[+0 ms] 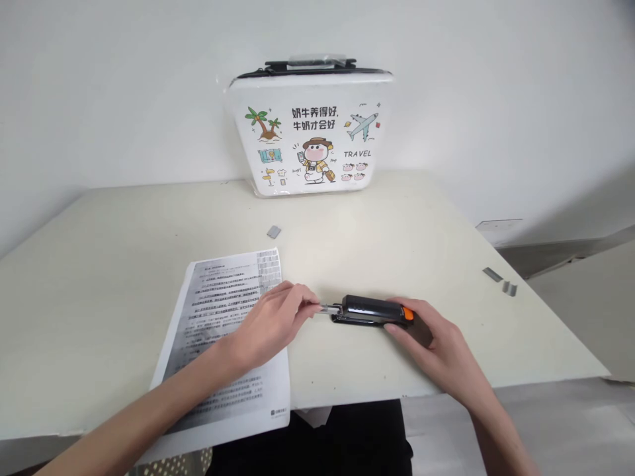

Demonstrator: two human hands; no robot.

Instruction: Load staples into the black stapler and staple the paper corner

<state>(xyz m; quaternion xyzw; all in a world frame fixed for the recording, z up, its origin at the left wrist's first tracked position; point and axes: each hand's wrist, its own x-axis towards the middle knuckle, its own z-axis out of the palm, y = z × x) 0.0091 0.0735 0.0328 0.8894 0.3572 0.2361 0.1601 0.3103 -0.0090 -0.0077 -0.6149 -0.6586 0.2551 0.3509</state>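
Observation:
A black stapler [370,309] with an orange rear end lies on the table, its front end facing left. My right hand [436,337] grips its rear end between thumb and fingers. From its front sticks out a narrow metal piece [330,309], which looks like the staple tray. My left hand [285,314] pinches the outer end of that metal piece with thumb and fingertips. Whether staples lie inside cannot be made out. Under my left forearm rests a printed sheet of paper [218,410], which overhangs the table's front edge.
Against the wall at the back stands a white cartoon-print case [307,132] with a black handle, wrapped in clear plastic. A small grey staple strip [274,231] lies mid-table. Two more staple strips [493,274] [509,288] lie near the right edge of the pale table [114,264].

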